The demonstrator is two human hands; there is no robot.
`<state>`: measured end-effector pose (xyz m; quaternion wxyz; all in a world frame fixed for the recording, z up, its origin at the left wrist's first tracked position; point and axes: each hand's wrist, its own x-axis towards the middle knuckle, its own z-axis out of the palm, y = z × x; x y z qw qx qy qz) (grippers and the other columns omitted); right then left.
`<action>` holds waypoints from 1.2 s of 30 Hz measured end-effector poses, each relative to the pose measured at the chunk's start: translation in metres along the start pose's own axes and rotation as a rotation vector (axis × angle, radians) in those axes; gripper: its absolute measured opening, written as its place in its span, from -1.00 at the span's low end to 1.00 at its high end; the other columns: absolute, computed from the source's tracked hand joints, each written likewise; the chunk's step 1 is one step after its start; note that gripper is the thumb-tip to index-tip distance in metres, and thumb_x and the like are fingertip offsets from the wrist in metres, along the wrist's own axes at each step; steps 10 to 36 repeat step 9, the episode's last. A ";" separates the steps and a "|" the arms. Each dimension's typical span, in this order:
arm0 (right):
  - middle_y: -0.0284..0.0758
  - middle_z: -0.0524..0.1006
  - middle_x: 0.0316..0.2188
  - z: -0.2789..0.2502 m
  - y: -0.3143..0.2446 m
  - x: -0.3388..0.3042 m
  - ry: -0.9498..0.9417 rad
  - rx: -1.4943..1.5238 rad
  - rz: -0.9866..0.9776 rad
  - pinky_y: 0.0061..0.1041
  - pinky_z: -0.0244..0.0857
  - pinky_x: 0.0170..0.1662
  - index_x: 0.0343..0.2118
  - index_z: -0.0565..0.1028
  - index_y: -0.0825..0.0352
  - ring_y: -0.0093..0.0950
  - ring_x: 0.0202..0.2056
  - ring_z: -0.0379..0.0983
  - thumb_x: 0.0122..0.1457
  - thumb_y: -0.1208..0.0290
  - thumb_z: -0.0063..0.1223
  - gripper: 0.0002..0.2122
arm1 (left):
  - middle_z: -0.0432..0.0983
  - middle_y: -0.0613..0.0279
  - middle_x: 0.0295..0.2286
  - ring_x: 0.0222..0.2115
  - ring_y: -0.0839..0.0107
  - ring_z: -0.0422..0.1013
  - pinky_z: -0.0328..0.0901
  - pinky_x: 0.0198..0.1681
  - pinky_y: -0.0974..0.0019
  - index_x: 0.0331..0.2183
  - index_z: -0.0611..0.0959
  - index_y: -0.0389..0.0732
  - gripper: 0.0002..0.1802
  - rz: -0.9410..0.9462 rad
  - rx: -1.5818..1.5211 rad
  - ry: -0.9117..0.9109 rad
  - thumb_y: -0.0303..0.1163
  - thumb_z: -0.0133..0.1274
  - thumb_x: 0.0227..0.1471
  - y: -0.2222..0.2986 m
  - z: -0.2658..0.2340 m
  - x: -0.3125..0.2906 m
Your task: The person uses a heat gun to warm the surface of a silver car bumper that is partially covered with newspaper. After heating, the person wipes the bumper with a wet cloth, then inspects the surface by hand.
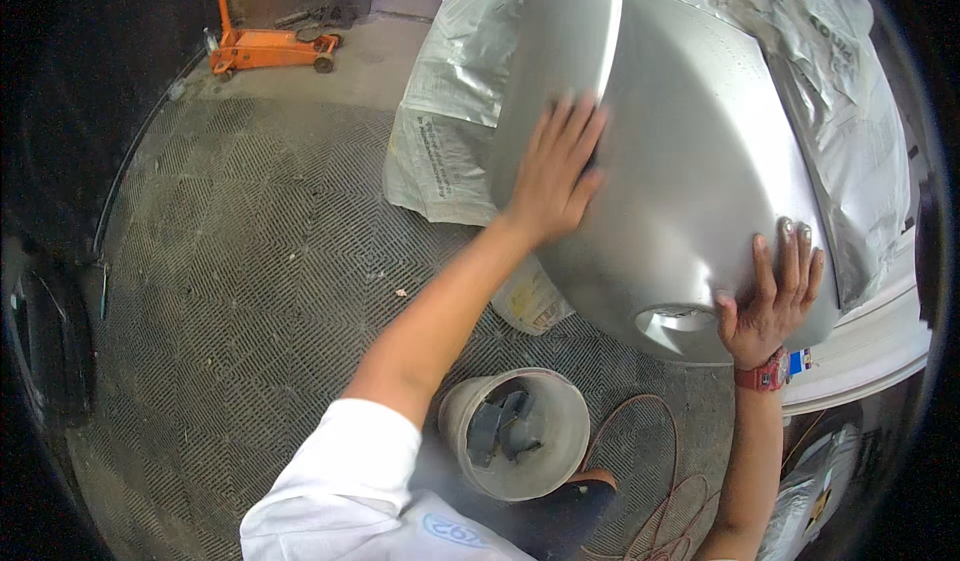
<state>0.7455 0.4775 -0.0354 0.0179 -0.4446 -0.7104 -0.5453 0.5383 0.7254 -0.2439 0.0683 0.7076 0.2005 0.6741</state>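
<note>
A smooth silver car body panel (680,161) fills the upper right, with a ridge running down it and a small oval recess (678,318) near its lower edge. My left hand (555,176) lies on the panel's left side, fingers stretched out and slightly blurred. Nothing shows in its grip. Lower right, my right hand (775,296) rests flat beside the recess, its fingers spread over the surface. A red watch (768,371) circles that wrist. Wrinkled plastic masking sheet (455,91) borders the panel on its left, top and right sides.
Below the panel stands a pale bucket (575,426) holding dark grey pieces (487,428). A thin reddish cord (672,431) loops over the ridged floor (260,261) beside it. An orange floor jack (270,51) sits far left. A white curved edge (860,366) lies right of my right wrist.
</note>
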 end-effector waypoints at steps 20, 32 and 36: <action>-0.13 0.29 0.47 -0.001 0.000 0.002 0.000 0.005 0.012 0.12 -0.21 0.58 0.45 0.35 0.08 -0.04 0.50 0.16 0.49 -0.31 -0.34 -0.31 | -0.02 -0.08 0.52 0.51 -0.30 -0.10 -0.20 0.52 -0.41 0.54 0.13 -0.09 -0.13 0.003 -0.047 0.034 0.17 -0.13 0.45 -0.025 -0.013 0.136; -0.13 0.29 0.47 -0.001 0.000 0.002 0.000 0.005 0.012 0.12 -0.21 0.58 0.45 0.35 0.08 -0.04 0.50 0.16 0.49 -0.31 -0.34 -0.31 | -0.02 -0.08 0.52 0.51 -0.30 -0.10 -0.20 0.52 -0.41 0.54 0.13 -0.09 -0.13 0.003 -0.047 0.034 0.17 -0.13 0.45 -0.025 -0.013 0.136; -0.13 0.29 0.47 -0.001 0.000 0.002 0.000 0.005 0.012 0.12 -0.21 0.58 0.45 0.35 0.08 -0.04 0.50 0.16 0.49 -0.31 -0.34 -0.31 | -0.02 -0.08 0.52 0.51 -0.30 -0.10 -0.20 0.52 -0.41 0.54 0.13 -0.09 -0.13 0.003 -0.047 0.034 0.17 -0.13 0.45 -0.025 -0.013 0.136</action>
